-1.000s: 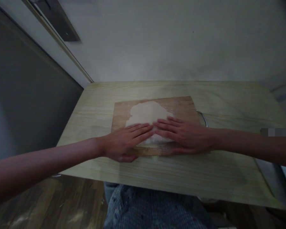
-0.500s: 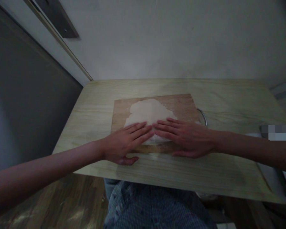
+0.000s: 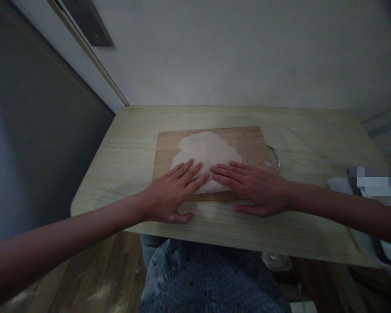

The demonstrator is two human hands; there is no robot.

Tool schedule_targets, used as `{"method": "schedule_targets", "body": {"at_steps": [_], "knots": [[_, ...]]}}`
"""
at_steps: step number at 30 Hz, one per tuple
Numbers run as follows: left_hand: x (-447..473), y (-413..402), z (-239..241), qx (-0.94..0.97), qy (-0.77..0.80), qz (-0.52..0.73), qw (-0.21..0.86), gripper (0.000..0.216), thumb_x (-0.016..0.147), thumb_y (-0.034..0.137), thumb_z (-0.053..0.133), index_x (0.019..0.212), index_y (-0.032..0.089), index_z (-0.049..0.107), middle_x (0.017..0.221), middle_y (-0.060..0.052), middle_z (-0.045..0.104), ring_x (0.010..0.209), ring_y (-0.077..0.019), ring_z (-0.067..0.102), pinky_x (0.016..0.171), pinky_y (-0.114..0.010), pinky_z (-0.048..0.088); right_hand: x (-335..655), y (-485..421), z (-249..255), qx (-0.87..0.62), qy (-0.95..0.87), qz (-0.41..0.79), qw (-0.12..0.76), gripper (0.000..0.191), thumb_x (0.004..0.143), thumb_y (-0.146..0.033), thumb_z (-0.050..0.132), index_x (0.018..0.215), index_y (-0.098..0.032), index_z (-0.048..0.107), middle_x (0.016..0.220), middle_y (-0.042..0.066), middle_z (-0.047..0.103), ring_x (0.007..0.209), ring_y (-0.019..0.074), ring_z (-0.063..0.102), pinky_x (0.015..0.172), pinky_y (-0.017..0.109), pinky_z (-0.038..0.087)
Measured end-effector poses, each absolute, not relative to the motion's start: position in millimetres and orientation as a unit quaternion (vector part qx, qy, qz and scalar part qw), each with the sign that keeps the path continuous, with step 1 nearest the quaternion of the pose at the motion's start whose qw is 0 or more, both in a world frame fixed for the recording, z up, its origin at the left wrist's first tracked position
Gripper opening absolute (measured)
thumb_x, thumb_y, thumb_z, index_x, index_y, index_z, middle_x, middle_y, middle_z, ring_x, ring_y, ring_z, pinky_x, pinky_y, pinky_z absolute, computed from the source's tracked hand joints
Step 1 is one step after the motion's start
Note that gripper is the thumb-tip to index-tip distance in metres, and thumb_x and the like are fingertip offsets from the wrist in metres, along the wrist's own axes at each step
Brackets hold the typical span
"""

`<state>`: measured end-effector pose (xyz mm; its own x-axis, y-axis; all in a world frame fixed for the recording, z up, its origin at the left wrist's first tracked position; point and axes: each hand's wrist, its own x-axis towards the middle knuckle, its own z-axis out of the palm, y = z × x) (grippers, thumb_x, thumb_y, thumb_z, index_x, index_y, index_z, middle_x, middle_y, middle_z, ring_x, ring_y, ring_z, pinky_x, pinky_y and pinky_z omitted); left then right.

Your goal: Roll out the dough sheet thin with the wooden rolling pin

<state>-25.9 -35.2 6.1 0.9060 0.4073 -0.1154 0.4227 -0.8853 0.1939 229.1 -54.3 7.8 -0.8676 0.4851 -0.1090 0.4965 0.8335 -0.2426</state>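
Note:
A flat, irregular sheet of pale dough (image 3: 208, 150) lies on a wooden cutting board (image 3: 250, 141) that has a curved metal handle (image 3: 275, 157) at its right end. Over the dough's near left edge rests my left hand (image 3: 169, 193), palm down, with its fingers stretched and somewhat spread. My right hand (image 3: 256, 189) lies flat on the near right part of the dough, fingers extended and thumb apart. The fingertips of both hands almost meet near the middle. Part of the dough's near edge is hidden under the fingers.
The board sits on a light wood-grain table (image 3: 313, 143) against a pale wall (image 3: 215, 56). A dark-rimmed object, partly pixelated, lies at the right edge beyond my right forearm. A dark panel (image 3: 45, 130) stands on the left. My checked garment (image 3: 208, 278) is below the near edge.
My left hand's fingers have spread wider and shifted slightly up and left on the dough. The right hand stays nearly in place. The whole view has shifted a little.

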Motion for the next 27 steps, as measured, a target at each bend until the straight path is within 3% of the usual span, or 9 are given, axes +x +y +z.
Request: {"method": "schedule_targets", "body": {"at_steps": [8, 17, 23, 27], "knots": [[-26, -50, 2, 0.969, 0.236, -0.027, 0.064, 0.089, 0.067, 0.046, 0.057, 0.135, 0.011, 0.011, 0.142, -0.02, 0.01, 0.129, -0.0339, 0.006, 0.102, -0.046, 0.018, 225, -68, 5, 0.268, 0.956, -0.115, 0.006, 0.077, 0.072, -0.031, 0.051, 0.135, -0.006, 0.014, 0.141, 0.017, 0.018, 0.13, 0.0241, 0.01, 0.104, 0.042, 0.017], [-21, -75, -12, 0.961, 0.276, 0.022, -0.016, 0.078, 0.074, 0.049, 0.049, 0.132, 0.005, 0.021, 0.136, -0.025, 0.024, 0.126, -0.0364, 0.018, 0.098, -0.046, 0.028, 224, -91, -4, 0.261, 0.964, -0.045, -0.028, 0.069, 0.074, -0.028, 0.051, 0.133, -0.006, 0.023, 0.14, 0.019, 0.019, 0.129, 0.0268, 0.013, 0.102, 0.044, 0.022], [-15, -80, -17, 0.943, 0.317, 0.071, -0.067, 0.051, 0.085, 0.037, 0.039, 0.123, 0.003, 0.034, 0.127, -0.022, 0.041, 0.121, -0.0293, 0.035, 0.094, -0.041, 0.037, 228, -97, -12, 0.272, 0.958, 0.026, -0.084, 0.046, 0.082, -0.015, 0.041, 0.127, -0.008, 0.033, 0.133, 0.015, 0.037, 0.124, 0.0219, 0.03, 0.098, 0.039, 0.032], [-21, -80, -19, 0.947, 0.297, 0.097, -0.07, 0.032, 0.088, 0.024, 0.036, 0.115, 0.007, 0.043, 0.122, -0.018, 0.048, 0.115, -0.0248, 0.043, 0.089, -0.038, 0.042, 233, -101, -13, 0.316, 0.942, 0.068, -0.088, 0.036, 0.086, -0.011, 0.033, 0.119, -0.013, 0.045, 0.114, 0.011, 0.055, 0.104, 0.02, 0.05, 0.087, 0.037, 0.043]]}}
